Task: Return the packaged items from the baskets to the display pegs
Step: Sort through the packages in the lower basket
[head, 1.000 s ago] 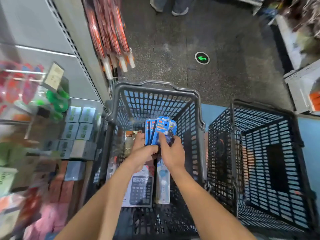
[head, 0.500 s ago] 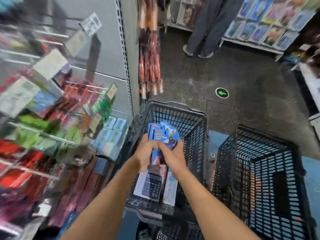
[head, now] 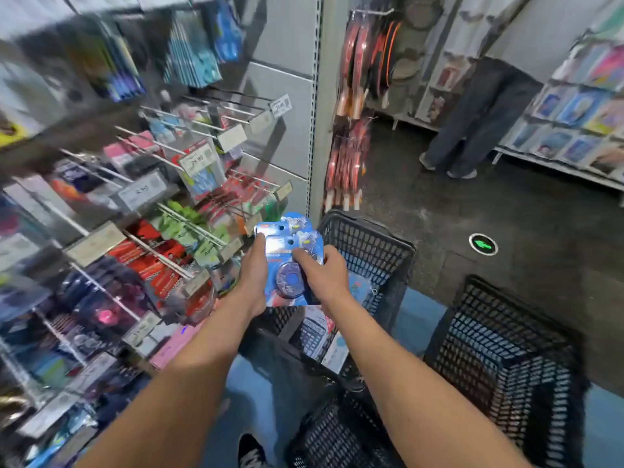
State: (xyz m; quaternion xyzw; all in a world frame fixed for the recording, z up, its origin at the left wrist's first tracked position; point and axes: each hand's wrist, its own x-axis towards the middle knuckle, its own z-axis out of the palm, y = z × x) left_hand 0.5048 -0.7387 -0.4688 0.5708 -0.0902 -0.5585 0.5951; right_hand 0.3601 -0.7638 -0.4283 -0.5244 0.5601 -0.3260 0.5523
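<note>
A small stack of blue blister packs (head: 287, 261) with a round item under clear plastic is held up in front of me. My left hand (head: 254, 276) grips the stack's left edge. My right hand (head: 322, 273) grips its right side with the thumb across the front. The stack is above the near rim of a black basket (head: 378, 244). That basket still holds a packaged calculator (head: 312, 331) and other carded items. The display pegs (head: 175, 217) with hanging packs and price tags jut out just left of the stack.
A second black basket (head: 506, 359) stands at the right and a third (head: 337, 434) lies below my arms. Red rackets (head: 351, 106) hang on the shelf end. A person (head: 472, 123) stands at the far shelves. A green arrow mark (head: 483, 244) is on the floor.
Both hands have lifted the blue packs out of the basket and up toward the pegs. My view has swung up and left, bringing the peg wall into sight.
</note>
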